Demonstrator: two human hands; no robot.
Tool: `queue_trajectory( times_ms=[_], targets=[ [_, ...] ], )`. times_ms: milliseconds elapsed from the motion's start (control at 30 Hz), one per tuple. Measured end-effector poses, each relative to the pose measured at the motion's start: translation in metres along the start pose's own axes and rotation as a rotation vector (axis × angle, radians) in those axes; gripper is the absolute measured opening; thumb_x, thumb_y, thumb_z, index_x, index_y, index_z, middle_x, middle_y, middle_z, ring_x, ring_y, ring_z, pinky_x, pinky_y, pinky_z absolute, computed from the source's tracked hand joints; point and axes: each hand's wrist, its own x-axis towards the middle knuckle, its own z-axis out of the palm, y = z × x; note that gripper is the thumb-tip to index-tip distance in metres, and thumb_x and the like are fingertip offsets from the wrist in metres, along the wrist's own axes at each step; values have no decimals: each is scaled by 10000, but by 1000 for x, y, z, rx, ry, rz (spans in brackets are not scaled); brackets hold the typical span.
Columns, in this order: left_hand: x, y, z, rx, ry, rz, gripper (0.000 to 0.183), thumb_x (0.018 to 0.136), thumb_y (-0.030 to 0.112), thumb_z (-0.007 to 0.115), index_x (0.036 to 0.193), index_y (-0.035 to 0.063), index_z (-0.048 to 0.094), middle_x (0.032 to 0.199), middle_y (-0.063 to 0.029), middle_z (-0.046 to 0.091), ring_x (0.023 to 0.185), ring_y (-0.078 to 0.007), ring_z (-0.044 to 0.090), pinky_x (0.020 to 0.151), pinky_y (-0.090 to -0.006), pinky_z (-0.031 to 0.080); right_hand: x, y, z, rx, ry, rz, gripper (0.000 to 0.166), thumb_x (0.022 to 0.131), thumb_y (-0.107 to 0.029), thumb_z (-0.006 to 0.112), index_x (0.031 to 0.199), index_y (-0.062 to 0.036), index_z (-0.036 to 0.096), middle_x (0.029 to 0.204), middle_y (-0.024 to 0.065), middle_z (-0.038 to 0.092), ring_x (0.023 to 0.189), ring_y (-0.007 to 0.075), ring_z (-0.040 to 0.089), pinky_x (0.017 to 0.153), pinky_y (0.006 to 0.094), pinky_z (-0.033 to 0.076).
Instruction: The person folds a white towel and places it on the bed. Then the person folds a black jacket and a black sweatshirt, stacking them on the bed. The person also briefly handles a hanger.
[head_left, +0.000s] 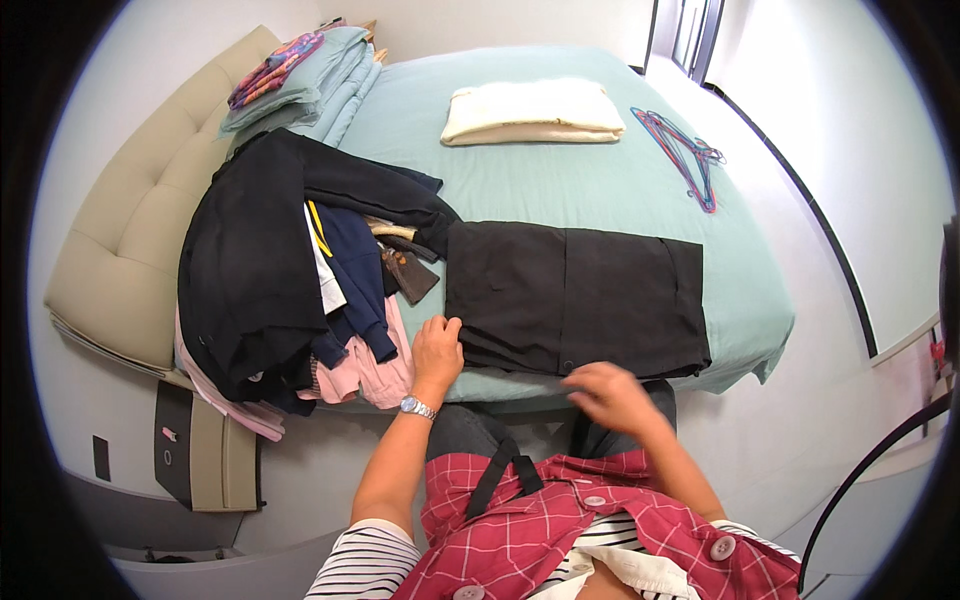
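Note:
A black garment, folded into a flat rectangle, lies across the near side of the bed. A small round button or snap shows at its front edge, by the fold down its middle. My left hand, with a metal watch on its wrist, has its fingers closed on the near part of the garment's left edge. Motion blurs my right hand, which hovers just off the front edge by that button. Its fingers are bent and apart, with nothing seen in them.
A loose clothes heap in black, navy and pink covers the bed's left side beside the padded headboard. Stacked pillows, a folded cream blanket and several hangers lie farther back. A bedside cabinet stands lower left.

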Motion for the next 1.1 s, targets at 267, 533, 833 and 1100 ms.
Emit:
queue_trajectory(
  times_ms=[267,533,833,1100],
  targets=[
    [0,6,9,-92,328,-67,64,689,44,563,748,45,540,712,-117,515,692,-312,536,596,-415,443,75,-18,107,164,117,-267,254,781,-29,579,1033,-14,607,1032,160,594,945,335,580,809,385,485],
    [-11,21,-8,-220,364,-97,80,677,13,568,748,15,533,700,-146,540,661,-338,547,577,-423,445,124,31,172,2,80,-61,312,841,-83,464,1132,1,541,1138,241,555,1068,370,523,936,404,397],
    [1,34,1,-356,290,10,178,632,41,652,707,60,493,687,-93,497,631,-280,533,532,-387,438,261,91,151,-576,-54,142,351,889,-209,443,1151,-5,556,1202,241,529,1133,332,501,974,400,376],
    [23,15,15,-406,260,-57,163,664,27,659,718,50,507,682,-94,504,638,-285,546,539,-372,450,301,82,129,-649,-473,238,372,883,-227,458,1171,-10,547,1227,241,513,1148,334,491,985,400,369]
  ],
)
